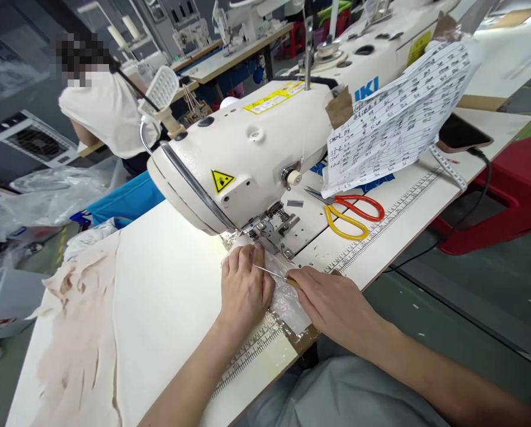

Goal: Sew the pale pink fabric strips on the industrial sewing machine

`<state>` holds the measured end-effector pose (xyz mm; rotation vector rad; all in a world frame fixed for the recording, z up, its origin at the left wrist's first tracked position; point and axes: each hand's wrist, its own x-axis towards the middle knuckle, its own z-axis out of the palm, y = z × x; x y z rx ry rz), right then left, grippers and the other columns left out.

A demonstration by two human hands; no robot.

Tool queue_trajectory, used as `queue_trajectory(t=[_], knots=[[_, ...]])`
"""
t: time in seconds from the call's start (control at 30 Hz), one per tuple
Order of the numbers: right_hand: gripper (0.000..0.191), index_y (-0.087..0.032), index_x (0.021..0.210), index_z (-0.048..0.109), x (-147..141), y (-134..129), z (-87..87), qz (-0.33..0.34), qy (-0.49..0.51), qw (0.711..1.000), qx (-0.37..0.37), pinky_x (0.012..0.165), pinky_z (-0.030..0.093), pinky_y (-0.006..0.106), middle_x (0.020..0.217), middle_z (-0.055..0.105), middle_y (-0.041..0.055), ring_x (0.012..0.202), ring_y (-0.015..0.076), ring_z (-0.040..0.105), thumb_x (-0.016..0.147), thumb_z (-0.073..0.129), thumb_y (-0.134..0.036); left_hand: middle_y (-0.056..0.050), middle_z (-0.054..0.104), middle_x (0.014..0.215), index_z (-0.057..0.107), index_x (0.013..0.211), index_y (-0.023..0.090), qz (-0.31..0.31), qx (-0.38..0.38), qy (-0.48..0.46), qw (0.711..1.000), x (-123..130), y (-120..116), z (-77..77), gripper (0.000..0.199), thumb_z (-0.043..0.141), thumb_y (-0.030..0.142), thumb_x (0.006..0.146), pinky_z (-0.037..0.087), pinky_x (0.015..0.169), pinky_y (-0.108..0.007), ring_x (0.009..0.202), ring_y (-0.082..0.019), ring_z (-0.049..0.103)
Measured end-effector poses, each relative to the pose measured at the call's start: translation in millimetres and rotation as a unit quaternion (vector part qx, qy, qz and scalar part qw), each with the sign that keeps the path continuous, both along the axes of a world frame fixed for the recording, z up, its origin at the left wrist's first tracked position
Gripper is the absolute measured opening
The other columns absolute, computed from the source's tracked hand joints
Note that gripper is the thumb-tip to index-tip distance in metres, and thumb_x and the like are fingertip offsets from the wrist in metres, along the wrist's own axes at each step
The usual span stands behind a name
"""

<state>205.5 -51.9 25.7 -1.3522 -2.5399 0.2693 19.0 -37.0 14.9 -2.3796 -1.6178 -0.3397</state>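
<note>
A white sewing machine (247,142) stands over the table, its needle area just ahead of my hands. My left hand (246,284) presses down on pale fabric by the presser foot, its fingers bent and close together. In my right hand (316,296) is an awl (291,281) with a wooden handle, its thin metal tip pointing toward my left fingers. Shiny clear plastic (289,302) covers the table between and below both hands. How much fabric lies beneath my left fingers is hidden.
Scissors (347,216) with red and yellow handles lie right of the machine, below a handwritten sheet (394,121). A phone (463,133) is at the right. Beige fabric (80,338) covers the table's left side. A person (109,107) sits beyond; a red stool (505,190) stands right.
</note>
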Motion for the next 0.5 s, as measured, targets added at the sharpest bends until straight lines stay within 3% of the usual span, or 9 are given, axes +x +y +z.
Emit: queue_trajectory(t=[0.3, 0.5], knots=[[0.023, -0.015, 0.106, 0.056, -0.7, -7.6, -7.8, -0.002, 0.061, 0.998, 0.022, 0.053, 0.043, 0.024, 0.085, 0.071, 0.0059, 0.071, 0.0167, 0.068, 0.091, 0.041, -0.006, -0.015, 0.061, 0.126, 0.059, 0.125, 0.011, -0.019, 0.019, 0.016, 1.000, -16.7, 10.5, -0.8, 0.041, 0.042, 0.008, 0.089, 0.045, 0.098, -0.048, 0.125, -0.033, 0.047], [0.023, -0.015, 0.104, 0.057, 3.7, -12.8, -8.6, -0.001, 0.076, 0.997, 0.022, 0.052, 0.042, 0.023, 0.082, 0.069, 0.0056, 0.070, 0.0163, 0.068, 0.091, 0.040, -0.006, -0.018, 0.060, 0.128, 0.059, 0.122, 0.006, -0.054, -0.003, -0.013, 0.998, -1.8, -3.0, 2.7, 0.036, 0.043, 0.017, 0.092, 0.045, 0.100, -0.048, 0.124, -0.033, 0.049]])
